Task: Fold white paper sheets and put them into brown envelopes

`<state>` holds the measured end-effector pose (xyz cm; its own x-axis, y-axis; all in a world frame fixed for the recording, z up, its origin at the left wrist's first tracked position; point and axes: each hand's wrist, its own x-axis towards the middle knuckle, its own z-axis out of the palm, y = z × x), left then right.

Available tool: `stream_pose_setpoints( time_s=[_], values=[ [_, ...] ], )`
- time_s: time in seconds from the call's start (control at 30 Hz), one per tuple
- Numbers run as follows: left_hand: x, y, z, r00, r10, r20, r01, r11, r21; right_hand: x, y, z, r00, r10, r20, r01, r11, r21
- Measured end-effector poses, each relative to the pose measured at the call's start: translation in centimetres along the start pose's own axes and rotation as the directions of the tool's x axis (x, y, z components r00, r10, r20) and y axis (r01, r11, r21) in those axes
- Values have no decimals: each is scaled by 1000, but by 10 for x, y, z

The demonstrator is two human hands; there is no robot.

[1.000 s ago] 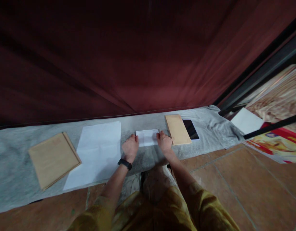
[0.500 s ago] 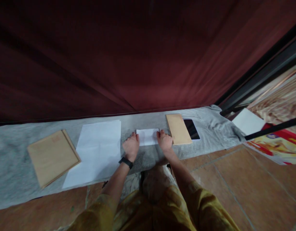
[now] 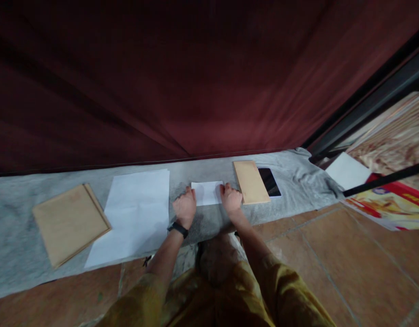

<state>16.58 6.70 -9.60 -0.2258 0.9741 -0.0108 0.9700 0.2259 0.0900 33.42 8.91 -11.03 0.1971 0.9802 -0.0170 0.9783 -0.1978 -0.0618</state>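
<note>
A small folded sheet of white paper (image 3: 208,194) lies flat on the grey cloth in front of me. My left hand (image 3: 185,204) grips its left edge, thumb on top and fingers curled. At the right edge, my right hand (image 3: 231,198) pinches the paper in the same way. Just right of that hand lies a brown envelope (image 3: 251,182), partly over a dark-screened tablet or phone (image 3: 270,181). Large white paper sheets (image 3: 132,213) are spread to the left of my left hand, and a stack of brown envelopes (image 3: 71,225) overlaps their left side.
The grey cloth (image 3: 192,167) covers a long, narrow surface backed by a dark red fabric wall (image 3: 209,91). To the right are a black metal bar (image 3: 386,178), a white box-like object (image 3: 348,170) and a red and yellow printed package (image 3: 393,204). Brown floor tiles (image 3: 332,254) show below.
The view has shifted slightly, so things sit a little further left. Both hands keep hold of the folded paper's two ends, with almost no other movement.
</note>
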Motion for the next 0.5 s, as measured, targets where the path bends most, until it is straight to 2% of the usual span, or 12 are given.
stream_pose_setpoints(
  time_s=[0.23, 0.33, 0.43, 0.5],
  values=[
    [0, -1, 0, 999, -10, -33, 10, 1000, 0, -2, 0, 6, 999, 0, -44, 2, 1000, 26],
    [-6, -3, 1, 996, 4, -84, -6, 1000, -24, -1, 0, 7, 998, -3, -58, 5, 999, 34],
    [-21, -3, 4, 969, 158, -190, -165, 986, -23, -1, 0, 8, 998, -10, -59, 12, 999, 47],
    [-34, 1, 9, 919, 308, -246, -324, 946, -29, 0, 0, 8, 999, -10, -49, 13, 999, 52]
  ],
)
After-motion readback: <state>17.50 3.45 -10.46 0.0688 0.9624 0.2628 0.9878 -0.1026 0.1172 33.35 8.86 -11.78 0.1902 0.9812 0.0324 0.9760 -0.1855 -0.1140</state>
